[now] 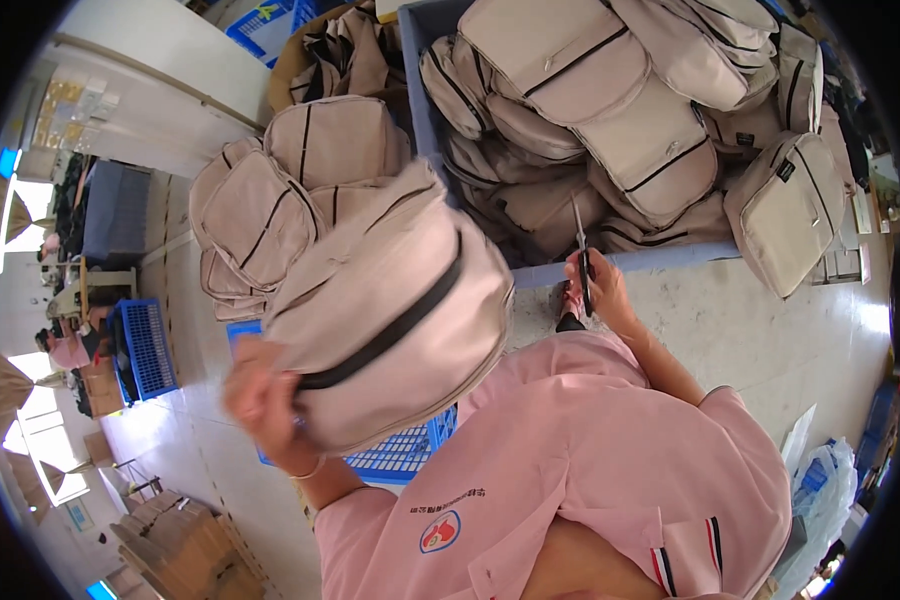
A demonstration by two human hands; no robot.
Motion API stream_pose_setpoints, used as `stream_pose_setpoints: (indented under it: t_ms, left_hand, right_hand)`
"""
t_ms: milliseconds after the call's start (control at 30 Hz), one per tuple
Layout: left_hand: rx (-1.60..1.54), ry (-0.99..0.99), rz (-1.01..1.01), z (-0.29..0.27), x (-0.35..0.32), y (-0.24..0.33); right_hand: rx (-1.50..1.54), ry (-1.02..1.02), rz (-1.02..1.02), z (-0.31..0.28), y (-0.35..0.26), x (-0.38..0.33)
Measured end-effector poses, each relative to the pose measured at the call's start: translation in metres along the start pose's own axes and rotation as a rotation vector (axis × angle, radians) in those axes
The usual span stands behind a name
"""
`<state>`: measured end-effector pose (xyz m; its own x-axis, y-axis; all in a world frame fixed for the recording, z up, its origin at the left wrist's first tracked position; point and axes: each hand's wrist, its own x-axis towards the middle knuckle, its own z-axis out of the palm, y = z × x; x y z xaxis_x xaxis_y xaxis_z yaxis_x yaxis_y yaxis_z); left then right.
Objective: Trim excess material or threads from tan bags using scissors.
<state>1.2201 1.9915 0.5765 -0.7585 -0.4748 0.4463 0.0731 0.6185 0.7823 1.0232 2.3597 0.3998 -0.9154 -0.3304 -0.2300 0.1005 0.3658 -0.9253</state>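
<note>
Left grip [268, 402] clamps one bag [425, 350], right grip [604, 290] holds scissors [581, 238] by the bin's [660, 259] near edge; heaped bags [660, 160] seemingly remain.

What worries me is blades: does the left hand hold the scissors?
No: the right hand holds the scissors; the left hand grips a bag.

Zippered bags [660, 150] lie in the plastic bin [660, 259]; a bag stack [255, 220] stands left of it, scissors [582, 245] at its near wall, a single bag [390, 310] and mesh basket [395, 455] before it, leftward.
</note>
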Motion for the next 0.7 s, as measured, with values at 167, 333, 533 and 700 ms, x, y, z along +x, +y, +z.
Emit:
stream_pose_setpoints:
  t_ms: [167, 333, 533, 700]
  left_hand:
    - [-0.171, -0.668, -0.188, 0.159, -0.073, -0.05]
    - [-0.239, -0.721, -0.137, 0.233, -0.153, -0.08]
    - [-0.288, -0.821, -0.282, 0.23, -0.142, -0.08]
    - [-0.265, -0.829, -0.258, 0.229, -0.142, -0.079]
  right_hand:
    - [-0.171, 0.136, -0.06, -0.009, 0.015, 0.011]
    - [-0.335, 0.082, -0.078, -0.02, 0.03, 0.008]
    - [-0.746, -0.034, -0.191, -0.009, 0.027, 0.014]
    - [-0.778, -0.08, -0.225, -0.004, 0.016, 0.046]
